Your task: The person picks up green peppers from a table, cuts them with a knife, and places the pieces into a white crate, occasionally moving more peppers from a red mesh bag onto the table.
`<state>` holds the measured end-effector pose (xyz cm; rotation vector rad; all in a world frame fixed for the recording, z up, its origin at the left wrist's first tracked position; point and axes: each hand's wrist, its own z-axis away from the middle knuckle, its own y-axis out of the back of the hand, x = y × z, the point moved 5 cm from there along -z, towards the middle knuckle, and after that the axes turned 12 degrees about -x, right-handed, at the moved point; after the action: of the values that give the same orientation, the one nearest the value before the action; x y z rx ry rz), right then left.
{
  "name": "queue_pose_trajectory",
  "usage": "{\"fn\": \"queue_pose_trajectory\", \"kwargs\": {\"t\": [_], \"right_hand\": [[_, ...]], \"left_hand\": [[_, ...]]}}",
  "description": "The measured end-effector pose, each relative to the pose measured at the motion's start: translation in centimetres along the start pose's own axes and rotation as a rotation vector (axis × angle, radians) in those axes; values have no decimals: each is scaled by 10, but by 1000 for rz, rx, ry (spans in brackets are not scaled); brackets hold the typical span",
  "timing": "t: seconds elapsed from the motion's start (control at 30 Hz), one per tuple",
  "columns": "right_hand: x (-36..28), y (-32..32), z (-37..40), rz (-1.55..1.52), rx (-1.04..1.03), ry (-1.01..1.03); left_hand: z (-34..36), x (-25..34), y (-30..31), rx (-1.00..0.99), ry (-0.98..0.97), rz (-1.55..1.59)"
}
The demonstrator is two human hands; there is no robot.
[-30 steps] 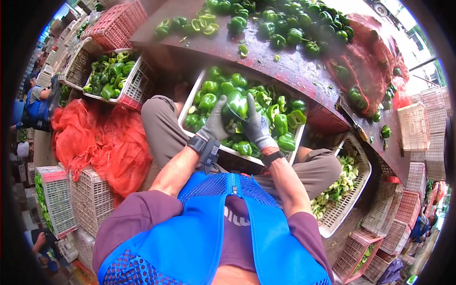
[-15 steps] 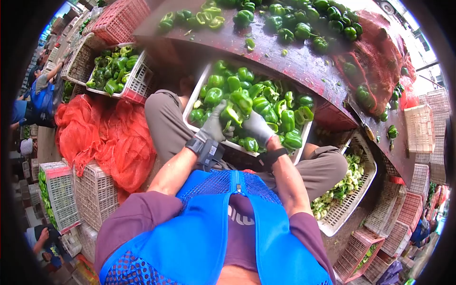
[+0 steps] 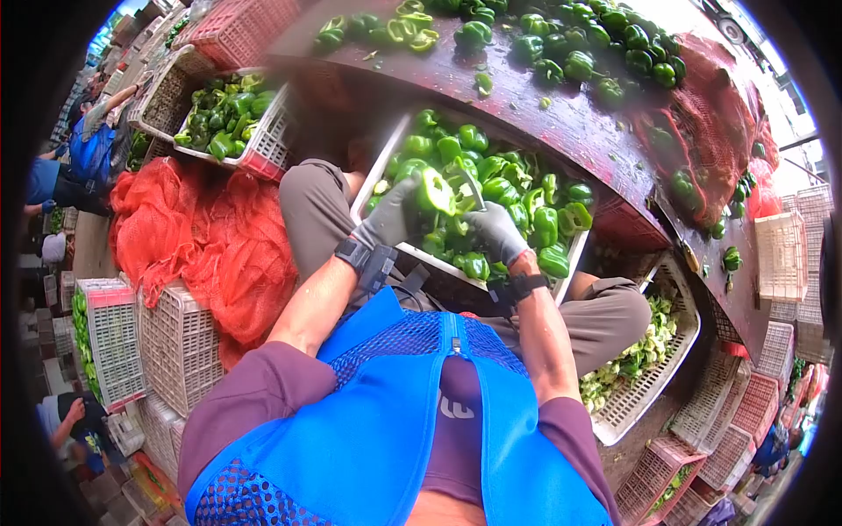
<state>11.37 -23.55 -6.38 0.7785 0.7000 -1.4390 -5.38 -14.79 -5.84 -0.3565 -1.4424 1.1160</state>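
My left hand (image 3: 392,213), in a grey glove, is closed around a green bell pepper (image 3: 436,193) whose pale cut face shows. To its right, my gloved right hand (image 3: 496,231) is closed on what looks like a small curved knife (image 3: 474,188); its thin blade points up beside the pepper. Both hands are over a white crate (image 3: 383,167) on my lap, filled with green peppers (image 3: 545,226), some whole and some cut open. My fingers hide the knife's handle.
A dark table (image 3: 421,70) ahead carries loose peppers and a red mesh sack (image 3: 702,114). At right, a crate (image 3: 680,351) holds pale green scraps. Red netting (image 3: 206,245) and a pepper-filled crate (image 3: 279,131) lie left. People work far left.
The pepper in my left hand now shows its cut face. My right hand has drawn back from it, and the thin blade has come into sight. The view has shifted slightly.
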Motion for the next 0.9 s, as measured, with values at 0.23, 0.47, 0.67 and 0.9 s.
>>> {"fn": "queue_pose_trajectory", "kwargs": {"t": [0.23,0.47,0.67,0.9], "right_hand": [[-52,-21,59,864,447,836],[-52,-44,61,1116,366,763],[-45,-29,60,979,496,923],[-41,-28,47,961,445,869]], "left_hand": [[-11,-19,0,-96,-127,337],[-12,-27,-28,-259,-84,674],[-15,-23,-37,-236,-112,513],[-33,-26,-15,-143,-110,175]]}}
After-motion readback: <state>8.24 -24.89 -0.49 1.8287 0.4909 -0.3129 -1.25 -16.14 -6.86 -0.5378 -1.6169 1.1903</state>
